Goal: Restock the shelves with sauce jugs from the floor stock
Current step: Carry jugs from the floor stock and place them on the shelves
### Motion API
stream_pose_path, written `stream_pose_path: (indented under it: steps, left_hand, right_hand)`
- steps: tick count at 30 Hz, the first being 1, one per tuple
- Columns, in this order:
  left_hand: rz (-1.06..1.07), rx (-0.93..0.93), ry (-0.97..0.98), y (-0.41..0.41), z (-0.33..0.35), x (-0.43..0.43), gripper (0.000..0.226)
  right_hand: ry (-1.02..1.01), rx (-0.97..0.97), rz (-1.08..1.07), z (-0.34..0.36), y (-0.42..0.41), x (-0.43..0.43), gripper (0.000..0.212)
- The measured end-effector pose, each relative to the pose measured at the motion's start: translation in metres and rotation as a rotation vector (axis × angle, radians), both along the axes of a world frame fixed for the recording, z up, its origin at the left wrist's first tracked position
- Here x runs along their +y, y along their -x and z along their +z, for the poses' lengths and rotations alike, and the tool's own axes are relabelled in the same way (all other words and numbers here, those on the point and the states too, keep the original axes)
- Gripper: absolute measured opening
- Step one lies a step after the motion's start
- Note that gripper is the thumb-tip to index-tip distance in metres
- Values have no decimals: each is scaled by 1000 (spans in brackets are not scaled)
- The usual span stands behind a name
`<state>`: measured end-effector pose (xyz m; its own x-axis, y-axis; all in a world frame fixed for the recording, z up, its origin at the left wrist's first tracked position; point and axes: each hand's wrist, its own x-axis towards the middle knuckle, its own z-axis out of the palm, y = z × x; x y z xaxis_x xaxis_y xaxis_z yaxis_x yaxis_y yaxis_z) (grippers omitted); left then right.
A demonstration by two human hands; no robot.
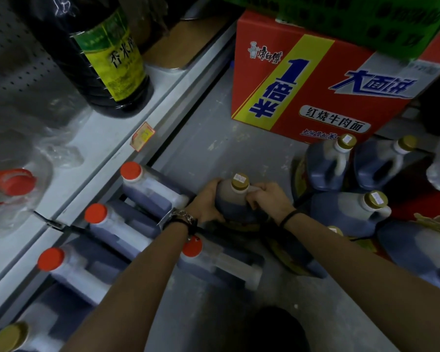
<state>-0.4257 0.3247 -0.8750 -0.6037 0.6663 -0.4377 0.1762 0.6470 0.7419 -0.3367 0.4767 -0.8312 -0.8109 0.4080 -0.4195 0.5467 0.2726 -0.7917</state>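
Note:
A dark sauce jug with a gold cap (235, 199) stands on the grey floor in the middle of the view. My left hand (205, 203) grips its left side and my right hand (267, 199) grips its handle side near the neck. Several more gold-capped jugs (328, 166) stand in the floor stock to the right. Red-capped jugs (148, 189) line the bottom shelf (107, 153) at the left, and one red-capped jug (221, 262) lies under my left forearm.
A red instant-noodle carton (328, 85) stands on the floor behind the jugs, with a green crate on top. A tall dark bottle with a green-yellow label (107, 62) and a plastic-wrapped red-capped container (10, 184) stand on the upper shelf. My knee (272, 329) is below.

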Motion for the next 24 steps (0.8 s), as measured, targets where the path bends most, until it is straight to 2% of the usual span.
stream_pose_path:
  steps: [6,14,18,22,24]
  left_hand:
    - [97,-91,-140,-3,22,-4,105]
    - [167,-290,-340,3,71,-6,111]
    - [170,-270,-425,-1,107,-10,95]
    - [223,-205,-495,-11,142,-14,105]
    - [256,-161,-549,-14,159,-16,102]
  right_hand:
    - [59,83,-20,31,6,6,8]
    - [48,263,50,106,17,16,33]
    - [55,344,44,148,16,13,32]
    - [70,399,41,193,14,6,29]
    - [73,420,42,214,13,3,30]
